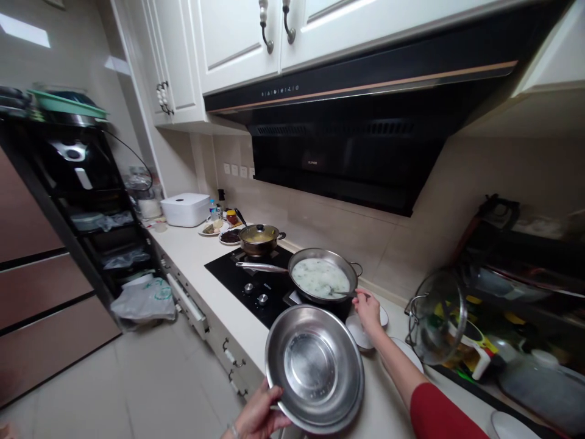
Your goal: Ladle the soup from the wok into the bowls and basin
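Observation:
In the head view my left hand (262,410) grips the rim of a shiny steel bowl (313,369), tilted so that its inside faces me, with nothing in it. My right hand (367,310) is closed round the handle of a spoon or ladle (343,293). Its head dips into white, green-flecked soup (320,275) and is mostly hidden. The soup fills a long-handled steel wok (299,294) on the black gas stove (235,286). Just below my right hand, a small white bowl (359,332) stands on the counter.
A lidded pot (258,245) occupies the far burner. Beyond it are plates of food (231,236) and a white box (186,209). A glass lid (436,317) leans upright at right, near a cluttered rack. The range hood (338,152) overhangs the stove.

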### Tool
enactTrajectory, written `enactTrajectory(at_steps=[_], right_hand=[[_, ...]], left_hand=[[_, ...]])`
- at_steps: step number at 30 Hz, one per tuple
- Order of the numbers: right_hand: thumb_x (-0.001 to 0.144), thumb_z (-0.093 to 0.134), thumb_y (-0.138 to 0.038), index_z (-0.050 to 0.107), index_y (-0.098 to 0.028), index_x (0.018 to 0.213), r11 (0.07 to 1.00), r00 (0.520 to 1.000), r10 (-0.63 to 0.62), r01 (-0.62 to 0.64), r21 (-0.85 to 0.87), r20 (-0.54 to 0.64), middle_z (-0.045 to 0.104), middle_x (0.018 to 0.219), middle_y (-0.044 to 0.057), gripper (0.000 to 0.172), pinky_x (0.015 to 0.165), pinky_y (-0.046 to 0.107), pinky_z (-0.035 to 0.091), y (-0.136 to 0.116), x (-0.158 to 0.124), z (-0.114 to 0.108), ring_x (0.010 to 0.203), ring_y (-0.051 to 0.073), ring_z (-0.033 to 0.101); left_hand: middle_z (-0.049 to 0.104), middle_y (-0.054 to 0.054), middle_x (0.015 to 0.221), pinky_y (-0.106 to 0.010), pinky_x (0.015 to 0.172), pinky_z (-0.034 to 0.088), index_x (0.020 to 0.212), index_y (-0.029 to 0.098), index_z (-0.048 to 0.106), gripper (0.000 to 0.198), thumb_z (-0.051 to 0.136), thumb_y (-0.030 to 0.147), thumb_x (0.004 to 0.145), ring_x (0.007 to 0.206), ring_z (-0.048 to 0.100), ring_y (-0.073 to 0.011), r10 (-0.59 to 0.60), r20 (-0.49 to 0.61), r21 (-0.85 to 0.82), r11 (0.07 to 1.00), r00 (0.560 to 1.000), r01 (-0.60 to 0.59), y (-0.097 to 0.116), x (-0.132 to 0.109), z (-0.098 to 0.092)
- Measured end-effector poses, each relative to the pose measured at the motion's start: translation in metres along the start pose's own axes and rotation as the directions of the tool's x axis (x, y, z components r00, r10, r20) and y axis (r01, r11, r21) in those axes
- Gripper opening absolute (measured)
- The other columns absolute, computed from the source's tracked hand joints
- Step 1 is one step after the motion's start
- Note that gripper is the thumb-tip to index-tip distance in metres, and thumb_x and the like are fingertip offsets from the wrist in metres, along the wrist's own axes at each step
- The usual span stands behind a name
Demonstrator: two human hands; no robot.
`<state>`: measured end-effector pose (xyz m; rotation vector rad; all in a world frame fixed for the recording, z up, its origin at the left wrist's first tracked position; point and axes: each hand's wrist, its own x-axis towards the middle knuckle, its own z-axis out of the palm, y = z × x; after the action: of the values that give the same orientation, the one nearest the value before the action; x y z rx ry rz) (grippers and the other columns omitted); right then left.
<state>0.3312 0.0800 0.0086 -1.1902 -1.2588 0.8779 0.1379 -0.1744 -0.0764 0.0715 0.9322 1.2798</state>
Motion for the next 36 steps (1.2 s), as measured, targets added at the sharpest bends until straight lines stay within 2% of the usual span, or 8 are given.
enactTrajectory(at_steps=[3, 8, 15, 20, 25, 30, 36], right_hand=[[0.064, 0.053, -0.043, 0.055, -0.017, 0.08, 0.991, 0.993, 0.092, -0.084, 0.108, -0.074, 0.052, 0.046, -0.003, 0.03, 0.037, 0.023, 0.031, 0.003, 0.006, -0.004, 0.036, 0.012, 0.041], [0.059, 0.059, -0.039, 0.056, -0.015, 0.078, 0.966, 0.982, 0.158, -0.133, 0.221, -0.1, 0.054, 0.046, -0.002, 0.031, 0.036, 0.021, 0.03, -0.003, 0.008, -0.013, 0.037, 0.01, 0.042], [0.056, 0.063, -0.036, 0.058, -0.014, 0.078, 0.951, 0.978, 0.179, -0.144, 0.275, -0.107, 0.055, 0.046, -0.003, 0.031, 0.035, 0.019, 0.029, -0.005, 0.005, -0.019, 0.036, 0.008, 0.041], [0.057, 0.063, -0.036, 0.057, -0.014, 0.078, 0.946, 0.979, 0.182, -0.148, 0.287, -0.096, 0.055, 0.046, -0.003, 0.031, 0.035, 0.019, 0.029, -0.004, 0.003, -0.021, 0.036, 0.008, 0.042], [0.058, 0.064, -0.036, 0.057, -0.015, 0.078, 0.944, 0.979, 0.18, -0.143, 0.298, -0.1, 0.054, 0.046, -0.003, 0.03, 0.034, 0.019, 0.029, -0.005, 0.002, -0.023, 0.036, 0.009, 0.043], [0.058, 0.065, -0.035, 0.056, -0.016, 0.077, 0.937, 0.977, 0.187, -0.145, 0.318, -0.104, 0.054, 0.045, -0.003, 0.028, 0.033, 0.018, 0.027, -0.008, 0.0, -0.024, 0.035, 0.008, 0.042], [0.058, 0.065, -0.031, 0.056, -0.015, 0.078, 0.927, 0.975, 0.201, -0.159, 0.34, -0.092, 0.053, 0.043, -0.004, 0.027, 0.032, 0.017, 0.027, -0.012, 0.0, -0.026, 0.035, 0.007, 0.04]], left_hand=[[0.06, -0.002, 0.073, -0.035, 0.065, 0.057, 0.125, 0.02, 0.037, 0.063, 0.061, 0.006, 0.069, 0.067, 0.066, -0.0204, -0.003, 0.014, -0.008, 1.0, 1.0, 0.004, -0.001, 0.001, -0.001], [0.064, -0.006, 0.081, -0.035, 0.063, 0.057, 0.125, 0.019, 0.037, 0.062, 0.061, 0.007, 0.069, 0.065, 0.067, -0.0203, -0.004, 0.044, -0.004, 1.0, 0.999, 0.004, -0.002, 0.003, -0.004], [0.065, -0.009, 0.09, -0.036, 0.065, 0.056, 0.124, 0.019, 0.038, 0.062, 0.063, 0.008, 0.069, 0.07, 0.068, -0.0218, 0.003, 0.052, -0.021, 1.0, 0.999, -0.002, 0.0, 0.0, -0.003], [0.063, -0.004, 0.076, -0.037, 0.062, 0.057, 0.123, 0.018, 0.039, 0.06, 0.059, 0.005, 0.068, 0.063, 0.066, -0.0204, 0.012, 0.014, 0.023, 1.0, 1.0, -0.012, 0.0, -0.002, 0.0], [0.063, -0.005, 0.079, -0.034, 0.061, 0.057, 0.119, 0.018, 0.042, 0.056, 0.061, 0.006, 0.068, 0.065, 0.067, -0.0197, 0.007, 0.013, 0.04, 0.999, 1.0, -0.007, 0.003, -0.005, 0.002], [0.065, -0.006, 0.083, -0.033, 0.063, 0.058, 0.121, 0.018, 0.041, 0.058, 0.062, 0.006, 0.068, 0.072, 0.069, -0.022, 0.005, 0.015, 0.035, 0.999, 1.0, -0.005, 0.002, -0.003, -0.001], [0.065, -0.006, 0.086, -0.037, 0.064, 0.057, 0.124, 0.02, 0.037, 0.066, 0.057, -0.001, 0.065, 0.074, 0.069, -0.025, -0.009, 0.005, 0.011, 1.0, 1.0, 0.009, 0.003, -0.006, 0.003]])
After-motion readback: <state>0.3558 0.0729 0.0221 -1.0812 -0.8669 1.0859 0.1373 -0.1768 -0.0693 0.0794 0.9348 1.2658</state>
